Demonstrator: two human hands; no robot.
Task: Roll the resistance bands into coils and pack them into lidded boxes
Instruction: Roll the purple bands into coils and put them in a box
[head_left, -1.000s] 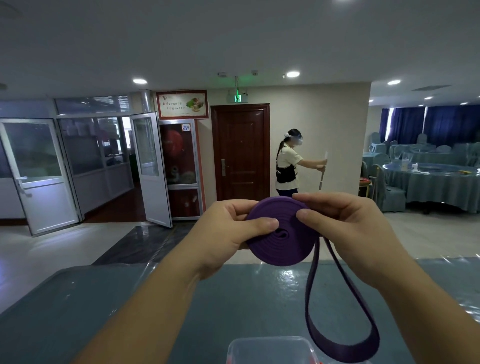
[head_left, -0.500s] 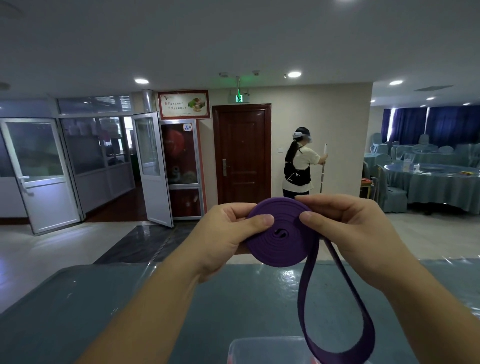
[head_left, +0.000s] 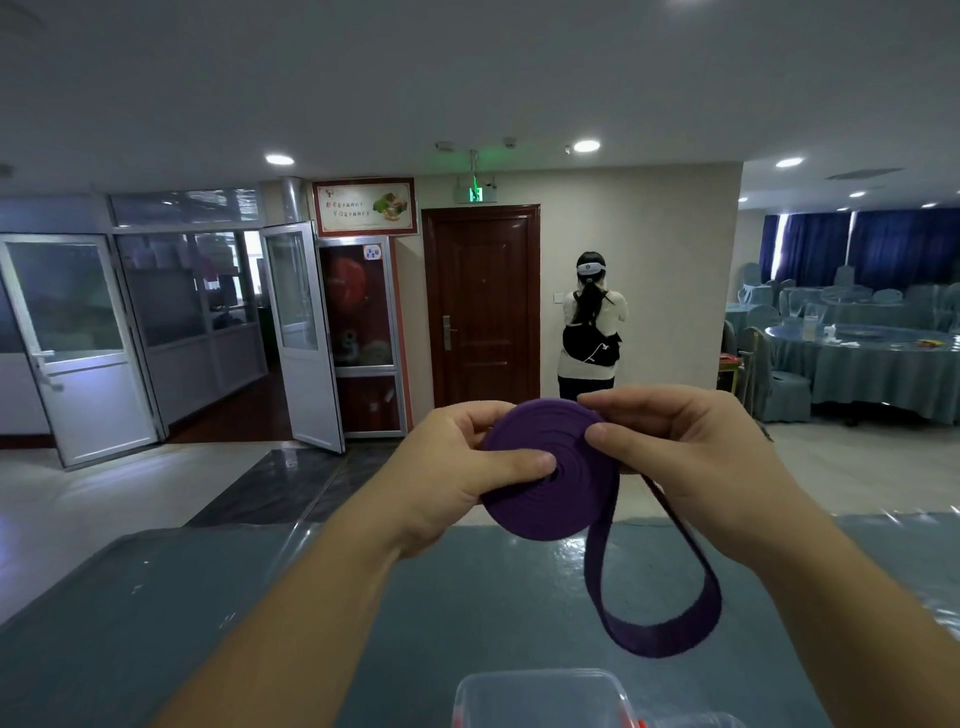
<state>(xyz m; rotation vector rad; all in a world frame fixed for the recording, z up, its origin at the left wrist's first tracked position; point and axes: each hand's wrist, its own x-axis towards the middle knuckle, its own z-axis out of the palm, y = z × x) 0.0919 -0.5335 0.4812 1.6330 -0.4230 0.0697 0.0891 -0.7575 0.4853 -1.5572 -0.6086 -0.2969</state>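
A purple resistance band (head_left: 545, 499) is wound into a flat coil held up at chest height above the table. My left hand (head_left: 457, 467) grips the coil from the left, thumb pressed across its face near the centre. My right hand (head_left: 685, 447) pinches the coil's upper right edge between thumb and fingers. The unrolled tail hangs from the coil as a loop down to the right, above the table. A clear plastic box (head_left: 540, 696) sits at the bottom edge, partly cut off.
A blue-green covered table (head_left: 260, 613) spreads below my arms. Beyond it a person (head_left: 589, 332) stands with their back to me by a brown door (head_left: 480, 306). Round covered tables and chairs (head_left: 862, 364) fill the right side; glass doors stand at the left.
The coil has grown as more band was wound on, and the hanging loop has become shorter. The person in the background has turned to face the wall.
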